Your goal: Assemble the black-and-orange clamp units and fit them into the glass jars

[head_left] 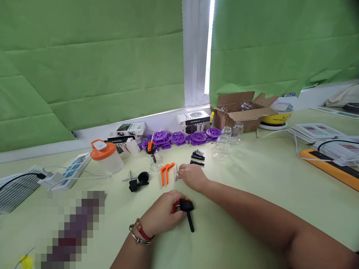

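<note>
My left hand [165, 211] is closed around a black part with orange pieces [186, 204], whose black handle points down toward me. Farther forward, my right hand [193, 176] has its fingertips down at thin metal rods [175, 173] on the table; whether a rod is pinched between them is too small to tell. Just left of the rods lie orange forked pieces [167, 173]. Black parts with a metal rod [138, 182] rest farther left. Beyond my right hand are black handles [197, 162] and small springs [199, 152].
Purple discs [178, 138] line the back of the pale table, with glass jars [220, 148] and an open cardboard box [244, 114] at right. An orange-lidded container [106, 157] and power strip [74, 170] stand left. An orange-and-black bar [333, 168] lies far right.
</note>
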`<state>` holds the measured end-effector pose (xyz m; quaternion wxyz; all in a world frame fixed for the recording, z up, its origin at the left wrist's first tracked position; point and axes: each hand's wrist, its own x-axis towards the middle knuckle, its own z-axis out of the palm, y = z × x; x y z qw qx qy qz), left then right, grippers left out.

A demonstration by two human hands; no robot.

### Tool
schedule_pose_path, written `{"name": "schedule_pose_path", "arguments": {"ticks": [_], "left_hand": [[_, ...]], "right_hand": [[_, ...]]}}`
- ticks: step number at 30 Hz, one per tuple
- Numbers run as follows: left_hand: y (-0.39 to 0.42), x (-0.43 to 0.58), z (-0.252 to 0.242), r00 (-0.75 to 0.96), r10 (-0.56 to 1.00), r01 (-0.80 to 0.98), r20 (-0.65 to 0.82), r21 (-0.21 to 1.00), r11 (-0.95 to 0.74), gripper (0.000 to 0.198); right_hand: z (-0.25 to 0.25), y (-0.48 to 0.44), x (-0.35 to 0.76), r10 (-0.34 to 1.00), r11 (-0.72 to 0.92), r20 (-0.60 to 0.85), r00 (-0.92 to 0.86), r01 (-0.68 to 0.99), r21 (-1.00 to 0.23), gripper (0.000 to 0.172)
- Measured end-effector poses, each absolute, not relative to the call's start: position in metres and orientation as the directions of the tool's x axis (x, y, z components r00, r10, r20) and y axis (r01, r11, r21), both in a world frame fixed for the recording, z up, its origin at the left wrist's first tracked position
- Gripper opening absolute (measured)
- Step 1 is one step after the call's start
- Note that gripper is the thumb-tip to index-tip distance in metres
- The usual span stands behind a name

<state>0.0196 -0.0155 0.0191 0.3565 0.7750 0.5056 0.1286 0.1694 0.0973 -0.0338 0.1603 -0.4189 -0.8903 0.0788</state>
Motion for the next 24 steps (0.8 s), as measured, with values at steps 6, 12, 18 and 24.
{"name": "schedule_pose_path", "arguments": {"ticks": [6,12,18,24], "left_hand": [[-0.01,0.014,0.012,0.27,0.961,0.662,-0.066,0.737,-0.136,0.021],[-0.012,0.025,0.01,0.273,0.96,0.502,-0.058,0.86,-0.091,0.026],[-0.009,0.014,0.01,0.249,0.967,0.463,-0.062,0.884,-0.063,0.029],[0.013,-0.016,-0.01,-0.302,0.947,0.715,0.107,0.683,0.151,0.027]], "right_hand": [[-0.012,0.074,0.191,0.829,0.461,0.159,-0.537,0.494,-0.737,0.033],[-0.01,0.039,0.212,0.698,-0.224,-0.325,-0.638,0.236,-0.946,0.039],[0.003,0.048,0.237,0.856,-0.247,-0.284,-0.431,0.143,-0.959,0.028],[0.012,0.068,0.265,0.978,-0.084,-0.089,-0.191,0.034,-0.996,0.035]]}}
